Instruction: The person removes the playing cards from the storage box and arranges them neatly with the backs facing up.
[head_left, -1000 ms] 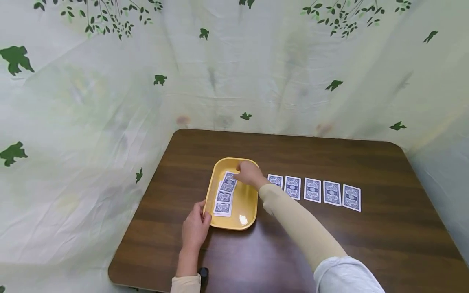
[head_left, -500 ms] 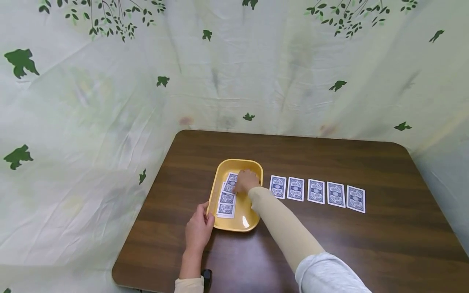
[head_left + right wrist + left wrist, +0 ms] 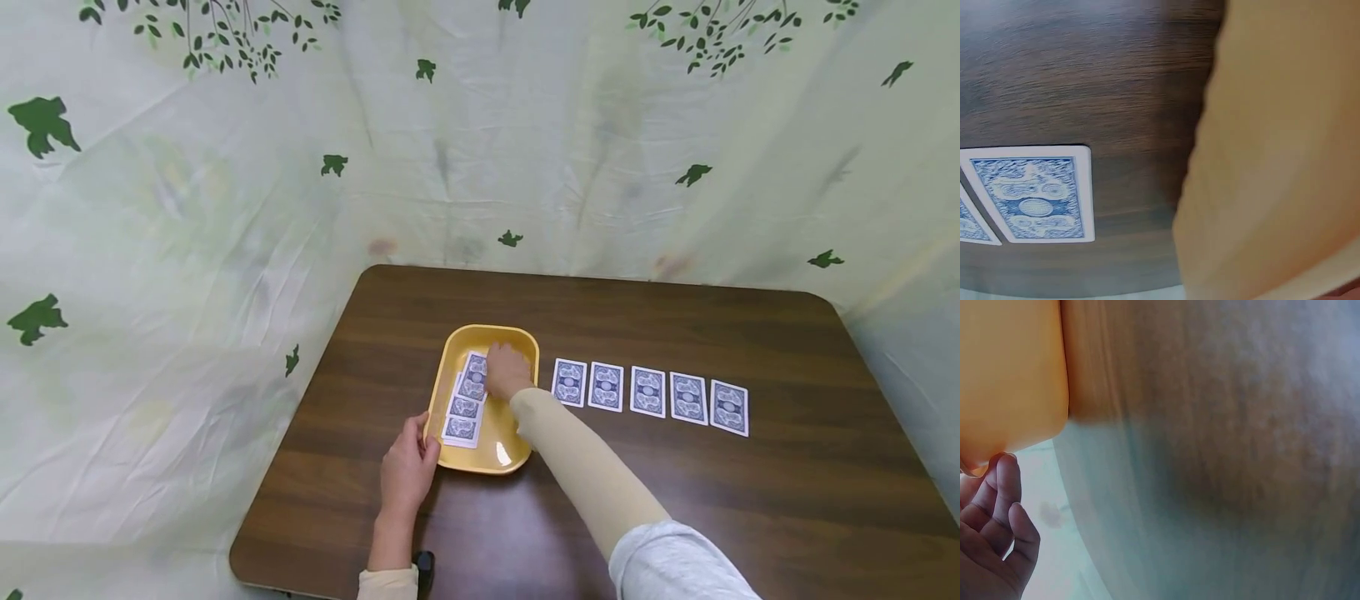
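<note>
R sleeve [image 3: 588, 475] moved off leftmost tbl card [image 3: 569, 382]; R hand [image 3: 508, 371] part-hides tray [image 3: 502, 427].

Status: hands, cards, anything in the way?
Left hand grips tray. Right hand over tray, hold unclear. Five cards on table, others in tray. No obstruction seen.

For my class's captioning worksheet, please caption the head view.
Left hand gripping a yellow tray, right hand over it by overlapping cards, five blue-backed cards in a row on the table.

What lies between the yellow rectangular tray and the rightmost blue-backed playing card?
Four blue-patterned cards, in a row on the brown wooden table; the head view shows them.
</note>
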`<act>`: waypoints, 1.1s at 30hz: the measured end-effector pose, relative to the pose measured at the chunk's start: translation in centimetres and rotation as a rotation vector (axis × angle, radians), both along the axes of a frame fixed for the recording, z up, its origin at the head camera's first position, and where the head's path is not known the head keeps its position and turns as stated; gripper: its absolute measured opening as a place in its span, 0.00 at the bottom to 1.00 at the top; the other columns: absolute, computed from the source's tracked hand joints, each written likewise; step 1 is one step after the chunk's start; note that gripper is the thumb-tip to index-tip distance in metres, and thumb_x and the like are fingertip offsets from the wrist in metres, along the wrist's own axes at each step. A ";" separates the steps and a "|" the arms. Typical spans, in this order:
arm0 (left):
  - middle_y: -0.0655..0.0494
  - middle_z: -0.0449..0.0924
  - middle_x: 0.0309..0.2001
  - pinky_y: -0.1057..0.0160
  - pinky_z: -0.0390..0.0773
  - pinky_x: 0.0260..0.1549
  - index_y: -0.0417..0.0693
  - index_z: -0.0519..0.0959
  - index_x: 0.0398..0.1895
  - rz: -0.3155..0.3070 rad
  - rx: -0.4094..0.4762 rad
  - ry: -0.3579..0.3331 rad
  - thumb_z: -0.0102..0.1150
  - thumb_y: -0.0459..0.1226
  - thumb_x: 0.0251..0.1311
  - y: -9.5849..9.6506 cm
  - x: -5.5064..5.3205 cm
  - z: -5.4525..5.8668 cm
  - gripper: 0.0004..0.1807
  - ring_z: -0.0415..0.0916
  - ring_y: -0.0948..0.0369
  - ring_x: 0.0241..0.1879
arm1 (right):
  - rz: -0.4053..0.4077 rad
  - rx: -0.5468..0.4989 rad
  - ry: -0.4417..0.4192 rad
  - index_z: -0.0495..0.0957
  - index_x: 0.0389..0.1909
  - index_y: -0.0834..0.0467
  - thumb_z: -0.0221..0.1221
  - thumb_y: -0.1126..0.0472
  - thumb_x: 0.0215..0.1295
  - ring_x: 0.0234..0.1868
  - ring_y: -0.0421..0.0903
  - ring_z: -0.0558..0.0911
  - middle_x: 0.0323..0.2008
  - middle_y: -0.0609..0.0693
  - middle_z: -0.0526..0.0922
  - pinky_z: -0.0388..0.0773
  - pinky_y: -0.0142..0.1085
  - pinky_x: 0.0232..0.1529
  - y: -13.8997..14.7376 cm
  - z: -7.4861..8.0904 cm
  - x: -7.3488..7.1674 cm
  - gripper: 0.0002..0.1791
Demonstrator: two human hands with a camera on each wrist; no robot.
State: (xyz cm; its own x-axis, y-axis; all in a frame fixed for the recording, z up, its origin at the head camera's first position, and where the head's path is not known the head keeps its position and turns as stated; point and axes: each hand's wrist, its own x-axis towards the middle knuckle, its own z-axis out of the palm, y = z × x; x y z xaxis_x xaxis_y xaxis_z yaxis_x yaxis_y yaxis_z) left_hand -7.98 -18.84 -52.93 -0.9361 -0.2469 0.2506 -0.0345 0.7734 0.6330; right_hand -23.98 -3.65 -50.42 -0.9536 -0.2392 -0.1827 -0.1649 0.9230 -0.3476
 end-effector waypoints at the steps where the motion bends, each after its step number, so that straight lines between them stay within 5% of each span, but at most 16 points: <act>1: 0.58 0.68 0.21 0.60 0.65 0.19 0.39 0.76 0.54 -0.001 0.003 -0.002 0.54 0.33 0.59 0.1 0.0 0.0 0.19 0.66 0.60 0.19 | 0.008 -0.008 0.024 0.74 0.46 0.65 0.67 0.63 0.55 0.42 0.57 0.80 0.42 0.59 0.79 0.78 0.48 0.43 0.3 0.1 -0.1 0.20; 4: 0.57 0.70 0.21 0.60 0.66 0.20 0.39 0.76 0.54 0.003 0.007 -0.016 0.55 0.33 0.59 0.2 0.0 0.0 0.19 0.66 0.59 0.20 | 0.016 -0.066 0.075 0.77 0.34 0.63 0.60 0.67 0.59 0.33 0.52 0.81 0.32 0.56 0.81 0.78 0.43 0.37 1.2 0.8 -0.4 0.04; 7: 0.56 0.71 0.22 0.59 0.67 0.20 0.39 0.76 0.55 0.006 0.007 -0.021 0.55 0.34 0.58 0.2 -0.1 0.1 0.20 0.67 0.59 0.20 | -0.028 -0.202 0.077 0.78 0.28 0.61 0.59 0.68 0.58 0.29 0.50 0.78 0.27 0.53 0.80 0.75 0.41 0.34 2.0 1.7 -0.5 0.01; 16: 0.55 0.70 0.22 0.59 0.66 0.21 0.39 0.75 0.56 0.026 -0.002 -0.050 0.55 0.34 0.59 -0.1 0.2 0.3 0.20 0.67 0.57 0.21 | -0.192 -0.610 0.000 0.81 0.36 0.61 0.64 0.66 0.60 0.30 0.47 0.81 0.30 0.51 0.83 0.74 0.34 0.30 4.1 3.2 -0.9 0.04; 24: 0.55 0.70 0.22 0.60 0.65 0.21 0.38 0.74 0.57 0.018 0.013 -0.086 0.54 0.34 0.60 0.1 0.2 0.3 0.21 0.66 0.57 0.21 | -0.317 -0.966 -0.103 0.82 0.42 0.64 0.62 0.67 0.62 0.33 0.56 0.80 0.32 0.54 0.83 0.79 0.43 0.36 7.6 3.6 -1.5 0.08; 29: 0.54 0.70 0.22 0.59 0.66 0.21 0.38 0.74 0.57 0.019 0.007 -0.073 0.54 0.34 0.60 0.4 0.1 0.2 0.20 0.67 0.57 0.21 | -0.393 -1.069 -0.119 0.82 0.44 0.66 0.62 0.66 0.62 0.27 0.42 0.75 0.31 0.50 0.82 0.73 0.32 0.29 10.6 3.5 -1.9 0.11; 33: 0.54 0.70 0.22 0.59 0.66 0.22 0.39 0.74 0.57 0.015 0.003 -0.068 0.53 0.34 0.61 0.6 0.0 0.1 0.20 0.67 0.57 0.21 | -0.445 -1.082 -0.129 0.82 0.47 0.65 0.61 0.63 0.64 0.24 0.39 0.72 0.32 0.50 0.80 0.71 0.35 0.31 13.4 3.0 -2.0 0.13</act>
